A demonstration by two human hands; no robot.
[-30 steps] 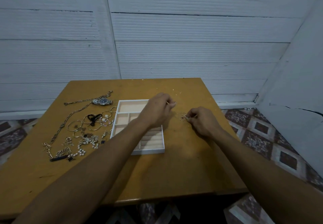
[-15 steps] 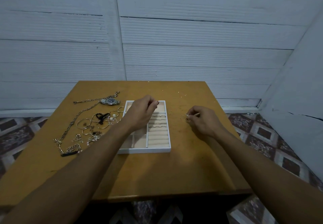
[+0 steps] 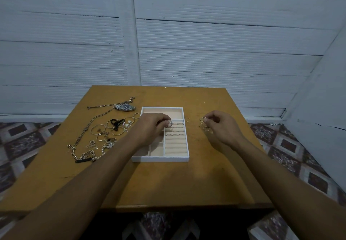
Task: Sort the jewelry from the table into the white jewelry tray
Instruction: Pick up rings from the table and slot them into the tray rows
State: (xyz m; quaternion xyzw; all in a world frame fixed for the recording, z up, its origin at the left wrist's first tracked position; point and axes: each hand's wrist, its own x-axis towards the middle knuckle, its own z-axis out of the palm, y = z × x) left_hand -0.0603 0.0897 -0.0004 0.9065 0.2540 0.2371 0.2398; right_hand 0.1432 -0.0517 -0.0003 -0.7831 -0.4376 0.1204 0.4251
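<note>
White plank wall (image 3: 206,34) at back, patterned floor tiles (image 3: 24,142) either side, brown wooden tabletop (image 3: 177,183) in front. White tray (image 3: 161,159) sits mid-tabletop, long axis running away from the person. Right side of the tray is a column of ring rolls (image 3: 176,146), with a few thin rings (image 3: 176,124) standing in the upper rows. Wide compartment (image 3: 162,113) spans the far end; small compartments at near left, partly hidden by the arm.

Left hand (image 3: 149,126) is over the tray, fingers curled, pinching a ring (image 3: 169,123) upright just above the upper rolls. Right hand (image 3: 223,127) is right of the tray, fingertips pinching a bunch of small hoops (image 3: 204,126) low over the tabletop; can't tell if they touch it. One loose ring (image 3: 188,120) lies just beside the tray's right wall.

Left of the tray: watch (image 3: 125,107), long chain (image 3: 89,127), big hoops (image 3: 97,129), chunky chain (image 3: 74,153).
</note>
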